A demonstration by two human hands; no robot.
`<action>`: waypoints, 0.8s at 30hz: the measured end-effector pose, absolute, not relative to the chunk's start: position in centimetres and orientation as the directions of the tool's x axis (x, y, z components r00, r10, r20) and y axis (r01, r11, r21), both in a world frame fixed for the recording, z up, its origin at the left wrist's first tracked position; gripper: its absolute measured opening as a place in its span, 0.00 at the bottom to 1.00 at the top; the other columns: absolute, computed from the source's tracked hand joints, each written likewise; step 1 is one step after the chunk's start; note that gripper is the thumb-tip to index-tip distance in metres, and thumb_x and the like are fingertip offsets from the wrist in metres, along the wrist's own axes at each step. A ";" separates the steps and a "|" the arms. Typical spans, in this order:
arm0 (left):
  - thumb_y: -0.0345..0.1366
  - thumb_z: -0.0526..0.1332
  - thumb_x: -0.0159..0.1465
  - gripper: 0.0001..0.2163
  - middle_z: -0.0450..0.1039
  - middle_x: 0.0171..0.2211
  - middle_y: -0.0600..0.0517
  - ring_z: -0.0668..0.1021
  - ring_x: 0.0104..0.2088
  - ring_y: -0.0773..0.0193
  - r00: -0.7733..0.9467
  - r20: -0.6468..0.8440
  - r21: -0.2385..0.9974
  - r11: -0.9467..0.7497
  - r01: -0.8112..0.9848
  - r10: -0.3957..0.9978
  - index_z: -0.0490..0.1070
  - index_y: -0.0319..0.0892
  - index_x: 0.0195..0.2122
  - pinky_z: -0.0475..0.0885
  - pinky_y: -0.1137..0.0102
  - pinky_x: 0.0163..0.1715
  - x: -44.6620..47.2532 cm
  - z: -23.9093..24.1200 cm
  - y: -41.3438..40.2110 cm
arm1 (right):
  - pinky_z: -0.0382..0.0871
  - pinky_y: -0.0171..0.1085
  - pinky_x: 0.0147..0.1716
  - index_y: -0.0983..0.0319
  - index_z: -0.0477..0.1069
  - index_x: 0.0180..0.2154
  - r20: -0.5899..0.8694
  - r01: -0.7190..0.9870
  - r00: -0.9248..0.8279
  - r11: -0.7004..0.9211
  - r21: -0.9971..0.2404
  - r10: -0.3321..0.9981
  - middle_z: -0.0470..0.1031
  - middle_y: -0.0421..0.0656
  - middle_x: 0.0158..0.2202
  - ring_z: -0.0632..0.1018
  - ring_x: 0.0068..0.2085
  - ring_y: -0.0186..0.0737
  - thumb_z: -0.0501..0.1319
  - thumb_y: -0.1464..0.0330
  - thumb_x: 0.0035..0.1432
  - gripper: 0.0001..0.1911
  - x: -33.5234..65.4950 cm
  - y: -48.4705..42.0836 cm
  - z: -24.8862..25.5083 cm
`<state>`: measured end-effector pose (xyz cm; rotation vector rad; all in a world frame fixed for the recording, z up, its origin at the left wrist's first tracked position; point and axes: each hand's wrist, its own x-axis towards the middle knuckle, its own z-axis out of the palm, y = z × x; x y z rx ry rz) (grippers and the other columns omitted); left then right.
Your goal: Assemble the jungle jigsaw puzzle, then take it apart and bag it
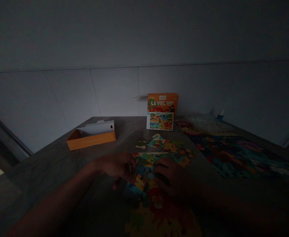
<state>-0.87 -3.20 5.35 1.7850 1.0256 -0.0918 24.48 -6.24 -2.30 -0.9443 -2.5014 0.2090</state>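
A partly joined jigsaw puzzle [156,200] with a red-maned lion lies on the table in front of me. At its left edge, my left hand [118,166] has its fingers pinched on a puzzle piece [130,168], of which only a small pale edge shows. My right hand [170,176] rests over the puzzle's right part, its fingers spread and covering some of the picture. Just beyond the puzzle is a heap of loose puzzle pieces [159,141]. The light is dim, so details near my hands are hard to make out.
An orange open box tray [92,143] sits at the left. At the back, an orange "LEVEL UP!" box [163,100] stands upright with a picture card [160,121] against it. To the right lie a dark colourful puzzle [233,154], clear plastic [201,121] and a small bottle [220,116].
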 end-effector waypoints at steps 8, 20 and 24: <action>0.41 0.62 0.58 0.10 0.73 0.24 0.55 0.73 0.15 0.68 0.352 -0.204 0.713 -0.108 0.693 0.914 0.68 0.40 0.35 0.62 0.74 0.16 -2.0 4.3 -0.7 | 0.67 0.39 0.37 0.64 0.74 0.39 0.379 0.569 -0.691 0.786 -0.241 0.616 0.72 0.48 0.39 0.73 0.39 0.42 0.58 0.72 0.61 0.07 24.9 -6.4 -1.7; 0.51 0.57 0.65 0.20 0.77 0.45 0.43 0.81 0.40 0.53 0.228 0.232 0.369 -0.302 0.879 0.946 0.70 0.41 0.51 0.73 0.64 0.39 -0.9 0.1 1.1 | 0.67 0.41 0.49 0.63 0.76 0.41 0.356 0.855 -0.296 0.412 -0.315 0.886 0.77 0.48 0.44 0.76 0.47 0.45 0.59 0.71 0.61 0.09 27.2 -2.3 -0.4; 0.50 0.55 0.68 0.24 0.65 0.61 0.40 0.70 0.59 0.46 0.466 0.348 0.152 -0.539 0.828 0.814 0.69 0.42 0.58 0.65 0.55 0.58 -0.1 -0.8 1.4 | 0.70 0.40 0.44 0.64 0.76 0.46 0.230 0.900 -0.221 0.289 -0.327 0.948 0.78 0.51 0.46 0.78 0.44 0.47 0.59 0.64 0.63 0.13 27.9 2.5 1.5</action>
